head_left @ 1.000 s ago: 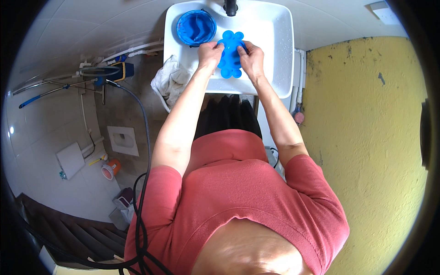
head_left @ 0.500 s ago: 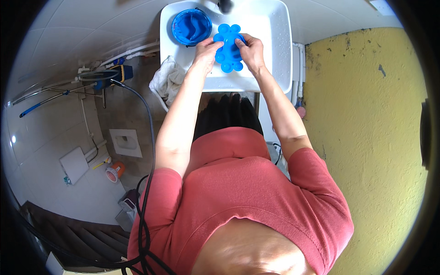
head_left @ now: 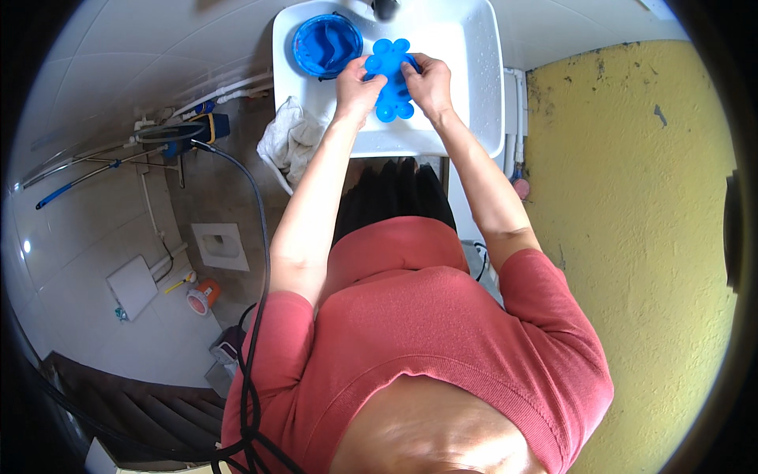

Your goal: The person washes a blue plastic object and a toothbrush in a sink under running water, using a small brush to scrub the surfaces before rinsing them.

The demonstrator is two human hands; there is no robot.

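Note:
Over the white sink (head_left: 478, 118) I hold a flat blue palette (head_left: 392, 75) with round lobes along its rim. My left hand (head_left: 359, 91) grips its left edge, fingers partly behind it and thumb on its face. On the opposite edge, my right hand (head_left: 429, 83) is closed with the thumb on top; its other fingers are mostly hidden. To the left of the palette a round blue bucket (head_left: 359, 49) stands in the sink, with a wavy blue divider inside.
A dark faucet (head_left: 385, 9) juts over the sink's far edge. A crumpled white cloth (head_left: 292, 138) hangs at the near left corner. Further left are a squat toilet (head_left: 219, 246), an orange bucket (head_left: 203, 296) and a dark hose (head_left: 258, 197). At right rises a yellow wall (head_left: 616, 197).
My left hand has shifted its grip, its thumb now reaching further over the palette and covering more of the left lobes. The palette has turned slightly.

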